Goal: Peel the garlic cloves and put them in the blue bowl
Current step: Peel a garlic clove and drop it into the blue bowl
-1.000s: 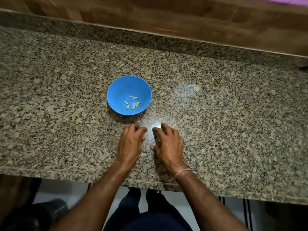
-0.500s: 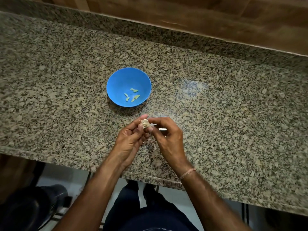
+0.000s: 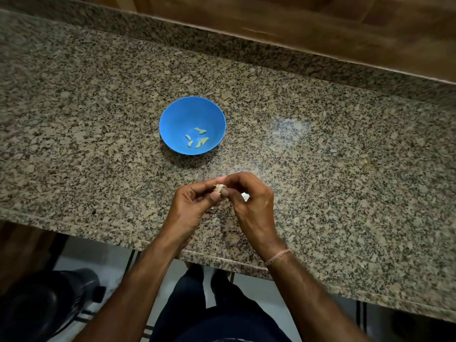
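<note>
Several peeled cloves (image 3: 197,140) seen in blue bowl (image 3: 176,119), centre-left on counter (image 3: 333,156). One garlic clove (image 3: 220,188), skin seemingly still on, pinched between curled fingertips of left hand (image 3: 195,206) and right hand (image 3: 251,203), lower centre, near bowl. Peeling judged under way; transfer to bowl not yet done. Remaining unpeeled stock not seen. Pale scrap (image 3: 245,196) by right hand not identifiable.

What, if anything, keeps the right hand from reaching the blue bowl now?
Probably nothing: yes, it looks reachable. Just counter separates the right hand from the blue bowl, but it and the left hand pinch a garlic clove.
</note>
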The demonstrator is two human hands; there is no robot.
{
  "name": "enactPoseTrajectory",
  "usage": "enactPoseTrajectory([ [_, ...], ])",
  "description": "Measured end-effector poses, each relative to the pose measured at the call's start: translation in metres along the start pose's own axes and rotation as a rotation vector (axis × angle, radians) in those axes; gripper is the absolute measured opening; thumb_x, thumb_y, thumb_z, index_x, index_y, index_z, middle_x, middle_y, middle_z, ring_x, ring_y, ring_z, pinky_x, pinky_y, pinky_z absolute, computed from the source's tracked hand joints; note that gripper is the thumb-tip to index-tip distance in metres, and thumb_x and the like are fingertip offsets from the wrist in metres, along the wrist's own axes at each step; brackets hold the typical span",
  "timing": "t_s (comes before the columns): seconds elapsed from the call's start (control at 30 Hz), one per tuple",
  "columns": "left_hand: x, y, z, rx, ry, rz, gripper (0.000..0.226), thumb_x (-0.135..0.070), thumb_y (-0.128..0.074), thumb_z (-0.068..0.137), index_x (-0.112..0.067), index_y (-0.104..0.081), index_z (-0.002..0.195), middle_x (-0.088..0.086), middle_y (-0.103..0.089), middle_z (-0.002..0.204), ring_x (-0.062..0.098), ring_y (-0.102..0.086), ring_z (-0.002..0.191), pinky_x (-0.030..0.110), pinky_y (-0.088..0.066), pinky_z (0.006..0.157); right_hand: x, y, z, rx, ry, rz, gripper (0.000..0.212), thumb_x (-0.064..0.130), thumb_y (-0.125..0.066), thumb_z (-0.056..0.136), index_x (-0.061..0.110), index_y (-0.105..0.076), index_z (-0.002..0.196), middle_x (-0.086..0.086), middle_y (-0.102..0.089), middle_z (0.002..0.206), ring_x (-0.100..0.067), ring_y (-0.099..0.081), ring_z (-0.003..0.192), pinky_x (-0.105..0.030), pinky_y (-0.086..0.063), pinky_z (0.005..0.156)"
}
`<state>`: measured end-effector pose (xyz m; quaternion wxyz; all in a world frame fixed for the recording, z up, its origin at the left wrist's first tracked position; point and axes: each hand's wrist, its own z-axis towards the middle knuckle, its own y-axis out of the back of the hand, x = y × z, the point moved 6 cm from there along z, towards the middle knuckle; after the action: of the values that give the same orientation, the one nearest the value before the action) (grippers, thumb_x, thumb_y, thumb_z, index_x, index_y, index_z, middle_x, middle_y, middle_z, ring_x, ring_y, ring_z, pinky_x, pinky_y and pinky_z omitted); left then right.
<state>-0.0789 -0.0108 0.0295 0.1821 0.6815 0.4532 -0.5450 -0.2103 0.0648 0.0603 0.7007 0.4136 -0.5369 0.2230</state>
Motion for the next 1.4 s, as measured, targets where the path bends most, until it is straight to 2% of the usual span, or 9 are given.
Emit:
enactPoseTrajectory([
  [0.2,0.004,0.008,-0.003,0.021,-0.005,0.140,0.033,-0.009,-0.075,0.088,-0.008,-0.075,0.121,0.001,-0.079,0.116,0.017,-0.074,0.111,0.025,-0.059,0.086,-0.019,-0.011,-0.007,0.067,-0.193,0.133,0.009,0.003,-0.078,0.090,0.012,-0.075,0.093,0.001,-0.075,0.090,-0.016,-0.072,0.088,-0.032,-0.062,0.079],
  [0.33,0.012,0.012,-0.003,0.007,0.003,0.195,0.029,-0.007,-0.073,0.093,-0.007,-0.076,0.122,0.002,-0.078,0.118,0.020,-0.073,0.111,0.028,-0.060,0.087,-0.035,-0.013,-0.010,0.136,-0.379,0.282,0.008,0.008,-0.080,0.089,0.013,-0.079,0.096,-0.002,-0.079,0.093,-0.014,-0.074,0.089,-0.028,-0.060,0.078],
  [0.47,0.019,0.019,-0.004,-0.068,-0.002,0.279,0.023,-0.011,-0.075,0.092,-0.012,-0.079,0.115,-0.002,-0.080,0.109,0.016,-0.076,0.102,0.026,-0.059,0.078,-0.038,-0.016,-0.013,0.191,-0.355,0.179,0.010,0.015,-0.082,0.090,0.013,-0.080,0.099,0.002,-0.080,0.093,-0.011,-0.076,0.089,-0.029,-0.063,0.080],
  [0.9,0.044,0.016,0.001,-0.344,0.051,0.414,0.018,-0.023,-0.076,0.094,-0.019,-0.079,0.111,-0.004,-0.080,0.098,0.012,-0.077,0.088,0.042,-0.065,0.083,-0.050,-0.021,-0.017,0.041,-0.295,-0.020,0.004,0.021,-0.074,0.095,0.019,-0.077,0.096,0.008,-0.075,0.084,-0.008,-0.071,0.079,-0.023,-0.060,0.069],
  [0.97,0.040,0.015,0.007,-0.373,0.031,0.502,0.020,-0.024,-0.074,0.096,-0.017,-0.077,0.115,-0.002,-0.078,0.097,0.011,-0.076,0.084,0.036,-0.065,0.080,-0.056,-0.020,-0.016,0.019,-0.327,-0.010,0.005,0.022,-0.071,0.098,0.018,-0.074,0.098,0.007,-0.073,0.088,-0.006,-0.069,0.081,-0.017,-0.057,0.070],
  [1.07,0.025,0.014,0.015,-0.388,-0.060,0.733,0.023,-0.024,-0.073,0.096,-0.015,-0.074,0.117,-0.004,-0.074,0.097,0.001,-0.068,0.081,0.013,-0.054,0.066,-0.067,-0.009,-0.018,0.010,-0.371,-0.001,0.002,0.020,-0.071,0.099,0.019,-0.071,0.098,0.007,-0.072,0.090,-0.003,-0.068,0.083,-0.015,-0.056,0.074],
  [1.13,0.017,0.015,0.024,-0.368,-0.131,0.904,0.026,-0.023,-0.075,0.095,-0.013,-0.072,0.119,0.000,-0.073,0.102,0.008,-0.066,0.083,0.013,-0.048,0.067,-0.075,-0.001,-0.022,0.019,-0.394,-0.006,0.002,0.018,-0.075,0.096,0.019,-0.074,0.095,0.008,-0.074,0.090,-0.003,-0.070,0.086,-0.017,-0.058,0.079],
  [1.27,0.017,0.014,0.037,-0.321,-0.172,1.028,0.041,-0.025,-0.081,0.090,-0.013,-0.068,0.127,0.004,-0.067,0.118,0.012,-0.064,0.091,0.027,-0.057,0.076,-0.081,0.003,-0.032,0.053,-0.471,0.040,0.003,0.015,-0.079,0.091,0.017,-0.077,0.090,0.007,-0.077,0.091,-0.004,-0.073,0.088,-0.024,-0.061,0.083],
  [1.4,0.026,0.013,0.015,-0.365,-0.202,1.136,0.038,-0.035,-0.078,0.090,-0.022,-0.059,0.120,-0.003,-0.056,0.118,0.010,-0.056,0.093,0.024,-0.046,0.065,-0.082,-0.001,-0.041,0.082,-0.497,0.039,0.005,0.013,-0.081,0.089,0.016,-0.077,0.090,0.003,-0.078,0.092,-0.009,-0.074,0.086,-0.026,-0.063,0.079],
])
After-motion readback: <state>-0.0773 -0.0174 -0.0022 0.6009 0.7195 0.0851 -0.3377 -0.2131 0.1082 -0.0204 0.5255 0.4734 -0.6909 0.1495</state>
